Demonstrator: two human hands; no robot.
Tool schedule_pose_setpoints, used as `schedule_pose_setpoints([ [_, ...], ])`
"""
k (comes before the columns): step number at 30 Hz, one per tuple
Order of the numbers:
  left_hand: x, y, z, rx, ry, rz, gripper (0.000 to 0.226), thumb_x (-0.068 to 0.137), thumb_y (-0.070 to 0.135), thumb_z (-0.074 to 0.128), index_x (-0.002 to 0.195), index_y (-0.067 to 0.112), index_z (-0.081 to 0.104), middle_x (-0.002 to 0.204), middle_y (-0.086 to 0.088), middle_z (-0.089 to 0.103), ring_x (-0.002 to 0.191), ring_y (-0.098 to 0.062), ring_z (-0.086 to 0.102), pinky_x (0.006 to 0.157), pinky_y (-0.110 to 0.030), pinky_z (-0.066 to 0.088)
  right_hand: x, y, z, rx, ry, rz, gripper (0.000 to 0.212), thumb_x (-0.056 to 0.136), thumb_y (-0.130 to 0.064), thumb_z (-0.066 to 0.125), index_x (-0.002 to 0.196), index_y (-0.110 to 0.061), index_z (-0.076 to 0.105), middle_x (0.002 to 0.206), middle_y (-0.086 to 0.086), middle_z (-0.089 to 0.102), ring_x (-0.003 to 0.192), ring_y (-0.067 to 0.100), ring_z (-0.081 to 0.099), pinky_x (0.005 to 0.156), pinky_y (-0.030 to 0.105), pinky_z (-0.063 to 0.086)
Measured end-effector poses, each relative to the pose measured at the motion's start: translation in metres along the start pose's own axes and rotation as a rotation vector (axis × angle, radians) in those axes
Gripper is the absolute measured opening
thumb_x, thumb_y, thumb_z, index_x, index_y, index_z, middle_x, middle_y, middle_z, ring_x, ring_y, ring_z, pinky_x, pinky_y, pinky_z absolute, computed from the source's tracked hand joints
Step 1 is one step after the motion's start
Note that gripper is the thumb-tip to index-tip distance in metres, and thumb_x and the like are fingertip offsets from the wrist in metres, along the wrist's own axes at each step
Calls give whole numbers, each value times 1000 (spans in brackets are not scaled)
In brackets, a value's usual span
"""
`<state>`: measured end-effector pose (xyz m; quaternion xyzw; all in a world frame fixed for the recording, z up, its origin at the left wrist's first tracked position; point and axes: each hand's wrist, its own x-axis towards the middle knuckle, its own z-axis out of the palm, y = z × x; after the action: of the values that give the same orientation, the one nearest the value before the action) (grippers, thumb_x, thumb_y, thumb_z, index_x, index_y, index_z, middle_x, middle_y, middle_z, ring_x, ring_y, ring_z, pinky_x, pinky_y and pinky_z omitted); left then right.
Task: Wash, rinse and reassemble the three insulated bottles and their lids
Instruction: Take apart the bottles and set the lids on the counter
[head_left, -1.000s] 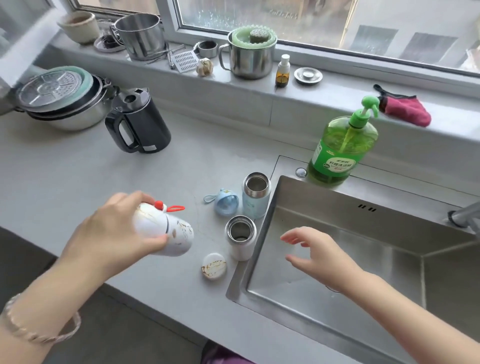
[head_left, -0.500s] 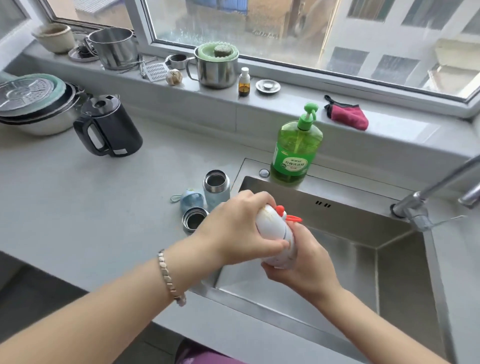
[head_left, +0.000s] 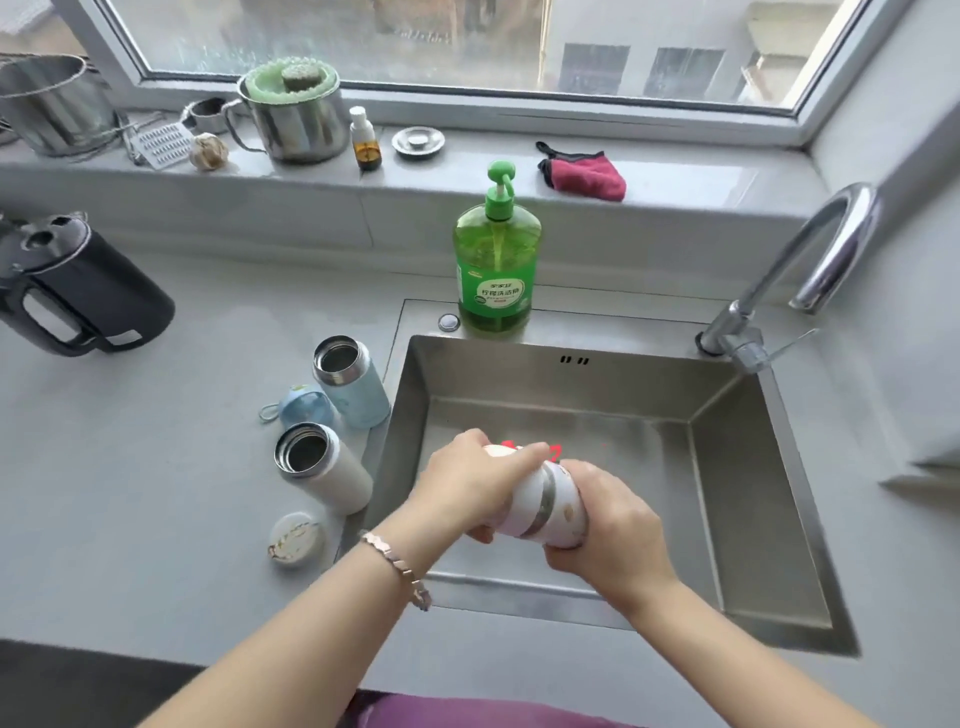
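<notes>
The smooth, matt grey bench (head_left: 156, 493) carries a square sink (head_left: 727, 467) of brushed steel. Over the sink lies the held bottle (head_left: 545, 509), white, cylindrical and tilted, with a steel band showing between cap and body. The left grip (head_left: 467, 488) curls round its cap end, and the right grip (head_left: 613, 525) curls round its body. Left of the sink stand a light blue bottle (head_left: 353, 384) and a white open bottle (head_left: 322, 467), both steel-lined. A domed blue lid (head_left: 306, 408) lies beside them, and a round white lid (head_left: 297, 538) nearest.

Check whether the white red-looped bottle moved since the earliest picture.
Yes. The white red-looped bottle went right, from above the grey countertop to above the steel sink.
</notes>
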<state>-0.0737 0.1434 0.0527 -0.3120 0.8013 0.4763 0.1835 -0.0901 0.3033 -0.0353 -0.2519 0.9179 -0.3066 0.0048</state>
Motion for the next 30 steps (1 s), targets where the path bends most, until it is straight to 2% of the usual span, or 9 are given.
schedule_pose_setpoints([
  [2,-2,-11,-11,213,-157,159,72,67,64,66,124,31,38,122,-3,51,89,-17,65,82,-31,54,-1,3,-6,22,-81,1,67,42,-31,73,107,-28,58,91,-21,63,82,5,54,59,4,36],
  [4,-9,-21,-23,449,-305,438,94,62,53,78,129,61,13,150,11,13,114,-7,46,94,-25,44,-2,6,-11,45,-164,-4,70,44,-35,74,112,-32,56,87,-31,54,84,-1,50,60,0,31],
  [5,-13,-25,-27,583,-343,589,99,62,43,81,124,69,8,149,20,-1,117,-4,39,93,-25,44,-2,7,-12,62,-197,2,71,45,-35,75,113,-33,55,84,-35,50,83,-5,47,60,0,31],
  [6,-12,-31,-28,714,-314,765,95,65,32,80,123,67,13,147,22,-1,115,-5,38,86,-28,48,-3,8,-14,86,-223,14,71,45,-35,75,113,-34,55,81,-36,48,81,-8,45,61,1,33],
  [8,-3,-42,-30,761,-112,1045,76,65,20,72,121,51,32,135,15,25,100,-13,50,62,-34,55,-3,9,-16,122,-267,14,70,47,-37,72,113,-38,52,84,-35,51,81,-10,45,64,4,35],
  [10,0,-48,-35,656,-49,974,60,60,36,63,115,46,41,115,18,40,84,-8,54,55,-30,53,-2,9,-17,104,-285,-10,68,48,-37,70,114,-38,52,92,-30,54,84,-4,49,67,10,39],
  [13,1,-61,-40,509,59,666,68,49,62,53,114,48,40,103,19,45,81,-6,57,64,-18,45,2,23,-16,-70,-241,-33,66,46,-35,68,111,-29,58,95,-12,61,84,16,58,69,27,46],
  [18,-7,-93,-46,564,81,352,60,63,57,70,115,44,43,98,13,45,88,-11,58,70,-23,42,20,35,-20,-577,-543,27,67,61,-35,66,125,-32,44,112,-6,49,105,20,47,86,30,31],
  [30,-17,-124,-38,608,64,271,59,66,61,66,117,43,42,94,15,40,88,-9,57,69,-22,43,74,-6,-20,-1106,-772,-128,63,70,-35,72,123,-21,43,121,3,44,113,23,42,90,33,30],
])
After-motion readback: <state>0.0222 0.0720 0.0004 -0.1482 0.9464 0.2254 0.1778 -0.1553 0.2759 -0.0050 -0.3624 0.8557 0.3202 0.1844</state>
